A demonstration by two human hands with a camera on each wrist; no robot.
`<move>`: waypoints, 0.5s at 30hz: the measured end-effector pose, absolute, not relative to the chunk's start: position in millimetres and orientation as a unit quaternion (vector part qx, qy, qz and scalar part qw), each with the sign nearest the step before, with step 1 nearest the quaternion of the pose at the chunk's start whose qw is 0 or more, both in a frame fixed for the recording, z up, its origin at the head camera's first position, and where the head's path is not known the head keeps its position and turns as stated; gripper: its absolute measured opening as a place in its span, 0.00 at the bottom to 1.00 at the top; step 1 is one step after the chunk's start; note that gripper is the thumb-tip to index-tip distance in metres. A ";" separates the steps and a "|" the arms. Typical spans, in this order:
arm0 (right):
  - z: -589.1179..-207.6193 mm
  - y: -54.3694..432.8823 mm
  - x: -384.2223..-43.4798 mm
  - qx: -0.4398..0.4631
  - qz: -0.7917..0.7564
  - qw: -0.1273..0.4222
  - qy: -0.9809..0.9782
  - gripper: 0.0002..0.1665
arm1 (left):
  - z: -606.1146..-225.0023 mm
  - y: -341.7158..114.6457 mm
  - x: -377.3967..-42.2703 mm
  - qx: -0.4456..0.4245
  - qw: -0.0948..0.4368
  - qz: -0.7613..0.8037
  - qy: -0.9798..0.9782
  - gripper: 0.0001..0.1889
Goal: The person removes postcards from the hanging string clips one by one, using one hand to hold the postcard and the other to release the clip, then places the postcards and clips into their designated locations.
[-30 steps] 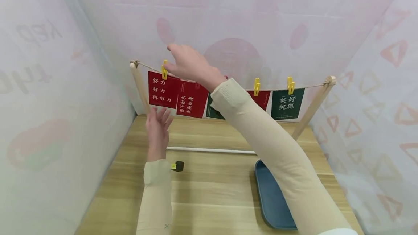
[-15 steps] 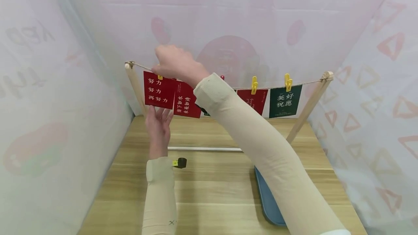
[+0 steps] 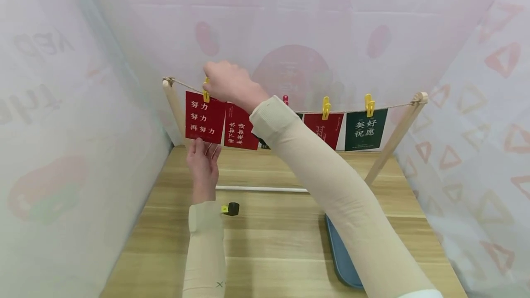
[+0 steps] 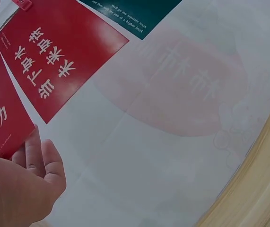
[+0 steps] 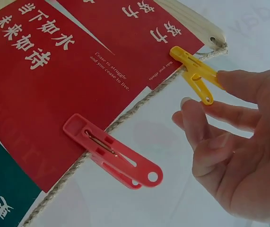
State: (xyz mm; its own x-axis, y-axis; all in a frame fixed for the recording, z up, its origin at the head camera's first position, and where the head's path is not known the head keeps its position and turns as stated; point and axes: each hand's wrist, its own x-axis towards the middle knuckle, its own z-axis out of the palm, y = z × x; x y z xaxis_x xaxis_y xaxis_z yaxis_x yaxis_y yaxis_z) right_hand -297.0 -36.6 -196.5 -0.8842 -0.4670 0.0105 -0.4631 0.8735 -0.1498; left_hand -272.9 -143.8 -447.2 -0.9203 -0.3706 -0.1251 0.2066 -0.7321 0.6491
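Cream ribbed sleeves (image 3: pixel 331 187), apparently knit.

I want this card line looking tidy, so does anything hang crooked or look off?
The second red card tilts and tucks behind the first red card, overlapping it. One peg is red while the others are yellow.

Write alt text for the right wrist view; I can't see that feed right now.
The right hand pinches the tail of a yellow clothespin that clips a red card with white Chinese characters to a twine line. Beside it, a red clothespin holds a second red card, with a green card's corner below.
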 end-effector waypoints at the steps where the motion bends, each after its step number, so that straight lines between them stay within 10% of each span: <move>1: -196.9 -35.2 -297.8 -0.244 -0.081 0.014 0.966 0.15 | -447.6 -143.4 -273.1 0.127 0.158 -0.922 -0.331 0.17; 15: -199.6 -36.4 -299.8 -0.262 -0.113 0.006 0.958 0.16 | -450.0 -142.8 -274.8 0.148 0.154 -0.920 -0.328 0.19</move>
